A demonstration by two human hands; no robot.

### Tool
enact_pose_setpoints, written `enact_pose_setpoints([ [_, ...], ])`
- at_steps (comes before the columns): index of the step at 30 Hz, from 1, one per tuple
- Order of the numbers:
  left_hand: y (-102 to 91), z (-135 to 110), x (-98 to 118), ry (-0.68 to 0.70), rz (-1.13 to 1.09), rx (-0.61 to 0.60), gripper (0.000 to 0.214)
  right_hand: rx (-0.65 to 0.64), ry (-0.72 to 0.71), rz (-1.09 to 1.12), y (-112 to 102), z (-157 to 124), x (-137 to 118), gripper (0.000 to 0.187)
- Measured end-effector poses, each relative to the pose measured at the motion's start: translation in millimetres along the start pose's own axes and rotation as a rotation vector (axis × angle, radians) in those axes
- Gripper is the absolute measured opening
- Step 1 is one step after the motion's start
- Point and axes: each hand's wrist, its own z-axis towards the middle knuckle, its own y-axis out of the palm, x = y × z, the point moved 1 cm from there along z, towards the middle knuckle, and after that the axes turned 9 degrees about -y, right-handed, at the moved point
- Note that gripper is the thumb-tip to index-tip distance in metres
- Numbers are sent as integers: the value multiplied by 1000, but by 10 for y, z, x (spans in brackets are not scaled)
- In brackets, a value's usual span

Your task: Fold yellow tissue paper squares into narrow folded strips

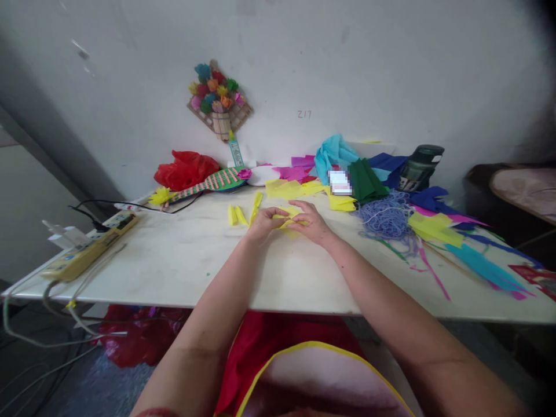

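Observation:
Both my hands meet over the middle of the white table (pixel 174 255), holding a piece of yellow crepe paper (pixel 292 213) between them. My left hand (pixel 264 225) pinches its left side with thumb and forefinger. On the other side, my right hand (pixel 311 223) grips it with thumb and fingers, one finger raised. Just left of my left hand lie small folded yellow paper strips (pixel 237 215) and a longer yellow piece (pixel 256 204). Flat yellow paper sheets (pixel 284 188) are spread behind my hands.
A power strip (pixel 91 249) with cables sits at the left. Behind are a red plastic bag (pixel 186 168), a decorated fan-shaped craft (pixel 217 181) and a glue bottle (pixel 235 152). Purple-blue yarn (pixel 386 215), a phone-like bright screen (pixel 340 182), coloured papers and a dark bottle (pixel 420 168) crowd the right.

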Motion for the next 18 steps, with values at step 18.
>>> enact_pose_setpoints([
  [18, -2, -22, 24, 19, 106, -3, 27, 30, 52, 56, 24, -24, 16, 9],
])
